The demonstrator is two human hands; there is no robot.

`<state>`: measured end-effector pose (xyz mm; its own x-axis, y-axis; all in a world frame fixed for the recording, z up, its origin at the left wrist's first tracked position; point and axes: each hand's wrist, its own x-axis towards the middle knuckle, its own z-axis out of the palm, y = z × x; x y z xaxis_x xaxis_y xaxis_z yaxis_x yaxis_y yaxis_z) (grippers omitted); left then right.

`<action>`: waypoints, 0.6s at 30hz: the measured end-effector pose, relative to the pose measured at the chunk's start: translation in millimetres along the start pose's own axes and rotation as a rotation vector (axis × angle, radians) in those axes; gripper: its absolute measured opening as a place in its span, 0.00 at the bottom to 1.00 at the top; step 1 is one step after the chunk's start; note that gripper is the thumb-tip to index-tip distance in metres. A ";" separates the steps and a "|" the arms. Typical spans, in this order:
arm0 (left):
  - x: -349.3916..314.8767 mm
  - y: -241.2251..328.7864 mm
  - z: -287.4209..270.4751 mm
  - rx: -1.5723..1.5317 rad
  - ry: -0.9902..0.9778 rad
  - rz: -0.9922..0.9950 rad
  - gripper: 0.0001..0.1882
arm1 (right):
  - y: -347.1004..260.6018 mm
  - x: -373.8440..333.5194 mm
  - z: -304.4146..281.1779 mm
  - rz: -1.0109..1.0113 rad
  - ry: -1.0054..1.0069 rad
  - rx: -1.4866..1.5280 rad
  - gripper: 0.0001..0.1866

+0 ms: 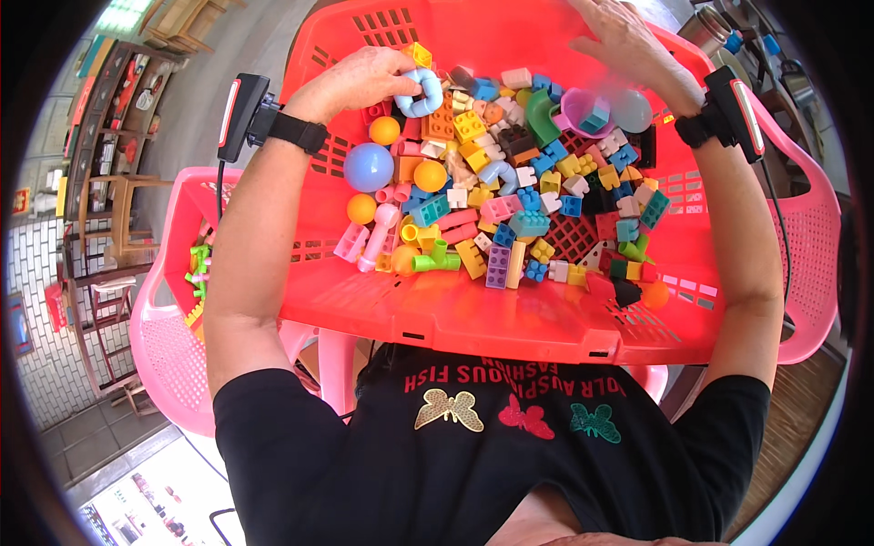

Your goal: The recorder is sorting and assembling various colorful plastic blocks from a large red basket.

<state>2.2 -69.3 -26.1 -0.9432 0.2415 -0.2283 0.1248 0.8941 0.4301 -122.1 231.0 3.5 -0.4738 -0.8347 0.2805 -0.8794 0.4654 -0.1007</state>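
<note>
A large red plastic basket (510,320) in front of me holds many loose toy blocks and pipe pieces. At its far left, my left hand (369,80) is closed on a light blue curved toy pipe (429,102), with a yellow block (419,55) just beyond the fingertips. My right hand (623,41) is over the far right side with its fingers apart, and I see nothing held in it. Below that hand lie a pink bowl-shaped piece (572,109), a blurred translucent ball (631,112) and a green curved piece (541,116).
A blue ball (369,167) and several orange balls, one orange ball (430,176) among them, lie at the basket's left. Pink chairs (173,364) stand at both sides; the left one has green pieces (198,273) on it. Shelves (114,136) are farther left.
</note>
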 end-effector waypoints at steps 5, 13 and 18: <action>0.3 2.2 -1.6 0.021 0.079 -0.014 0.11 | 4.0 2.2 4.6 -0.032 0.020 -0.018 0.30; 4.4 -10.3 -2.8 0.136 0.118 0.018 0.15 | -20.9 7.5 9.6 -0.236 0.361 -0.120 0.25; 2.9 -19.7 -2.1 0.140 0.147 0.021 0.11 | -68.6 -6.4 36.2 -0.651 -0.177 0.362 0.25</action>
<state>-3.7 -87.0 -33.4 -0.9734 0.2124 -0.0861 0.1772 0.9356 0.3053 -60.4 193.8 -25.9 0.1720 -0.9563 0.2366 -0.9295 -0.2371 -0.2825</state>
